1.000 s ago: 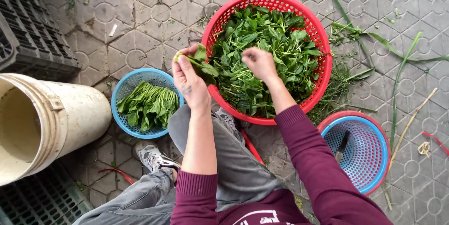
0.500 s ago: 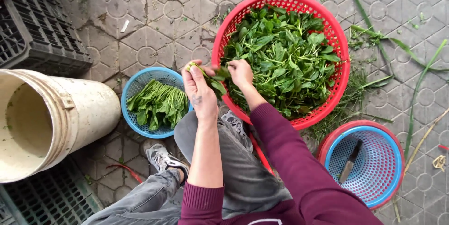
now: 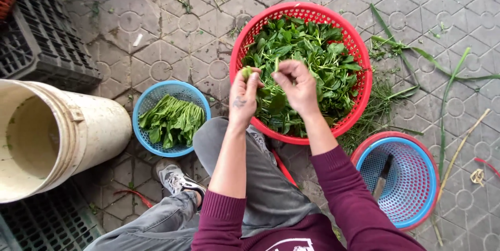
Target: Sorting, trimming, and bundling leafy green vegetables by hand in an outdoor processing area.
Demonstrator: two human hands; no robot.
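A big red basket [image 3: 359, 92] full of loose green leaves [image 3: 312, 53] stands on the paving ahead of my knees. Over its near rim my left hand [image 3: 242, 100] grips a small bunch of leafy stems [image 3: 246, 71] by the cut end. My right hand [image 3: 298, 85] is close beside it, fingers pinched on a leaf stem of that bunch. A small blue basket [image 3: 148, 100] to the left holds sorted greens [image 3: 172, 119] laid side by side.
A white bucket [image 3: 57, 136] lies on its side at left. Black crates [image 3: 41, 42] stand at the far left, another at the bottom left [image 3: 47, 222]. At right, a blue basket nested in a red one [image 3: 403, 178] holds a knife [image 3: 383, 173]. Plant trimmings [image 3: 416, 58] litter the paving.
The view shifted, so the baskets moved right and down in the frame. My right hand came off the leaf pile and closed in on the bunch held in my left hand.
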